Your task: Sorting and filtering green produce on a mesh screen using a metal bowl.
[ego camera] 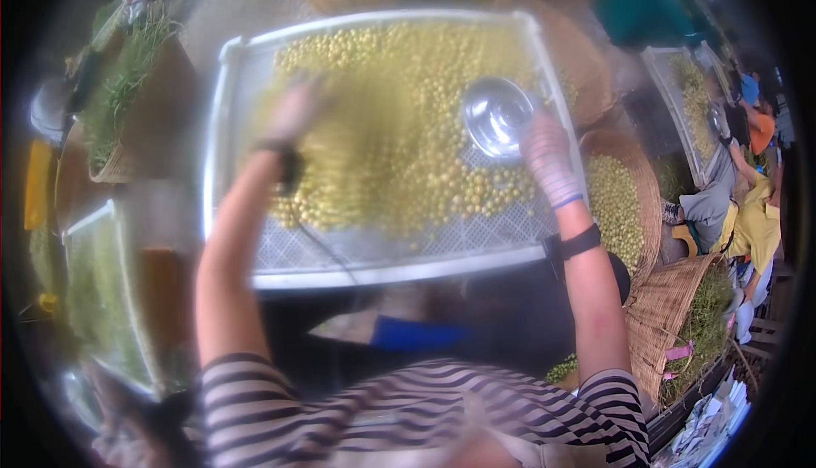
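Observation:
Small round yellow-green fruits (440, 149) are spread over a white plastic mesh tray (408, 270) in front of me. My right hand (547, 152), in a thin striped glove, grips the rim of a shiny metal bowl (497, 117). The bowl is tilted over the tray's right side, and no fruit shows inside it. My left hand (296, 108) is over the left part of the fruits, blurred by motion. Whether its fingers hold anything is hidden by the blur. A dark strap with a device is on each of my forearms or wrists.
Right of the tray stands a wicker basket (650, 213) of the same fruits. A tilted basket (669, 321) holds green stems. At left are a basket of greenery (105, 165) and another white-framed tray (118, 264). People sit at the far right beside a similar tray (666, 104).

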Available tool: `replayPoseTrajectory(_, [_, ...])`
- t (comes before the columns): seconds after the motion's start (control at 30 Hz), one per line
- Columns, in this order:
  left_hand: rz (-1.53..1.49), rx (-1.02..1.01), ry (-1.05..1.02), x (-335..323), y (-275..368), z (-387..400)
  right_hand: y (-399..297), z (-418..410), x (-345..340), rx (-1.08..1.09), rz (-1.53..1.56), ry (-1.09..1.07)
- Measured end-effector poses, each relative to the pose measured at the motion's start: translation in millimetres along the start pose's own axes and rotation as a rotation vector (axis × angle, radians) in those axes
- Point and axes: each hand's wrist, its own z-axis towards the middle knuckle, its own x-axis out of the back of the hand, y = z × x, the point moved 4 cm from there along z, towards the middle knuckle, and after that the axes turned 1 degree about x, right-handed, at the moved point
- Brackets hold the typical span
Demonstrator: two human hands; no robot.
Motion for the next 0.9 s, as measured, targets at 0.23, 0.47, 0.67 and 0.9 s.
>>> replayPoseTrajectory(0.23, [0.047, 0.038, -0.295, -79.1, 36.4, 122.9, 29.4, 47.8, 19.9, -0.062, 0.045, 0.156])
replayPoseTrajectory(0.47, [0.006, -0.071, -0.365, -120.1, 80.0, 100.2, 40.2, 59.8, -13.1, 0.027, 0.143, 0.254])
replayPoseTrajectory(0.67, [0.101, -0.351, -0.532, -53.3, 161.4, -17.0, 48.4, 58.4, -23.9, 0.046, 0.122, 0.213])
replayPoseTrajectory(0.9, [-0.124, -0.037, -0.129, -16.7, 50.0, -82.1, 53.5, 60.7, -15.3, -0.083, -0.034, 0.196])
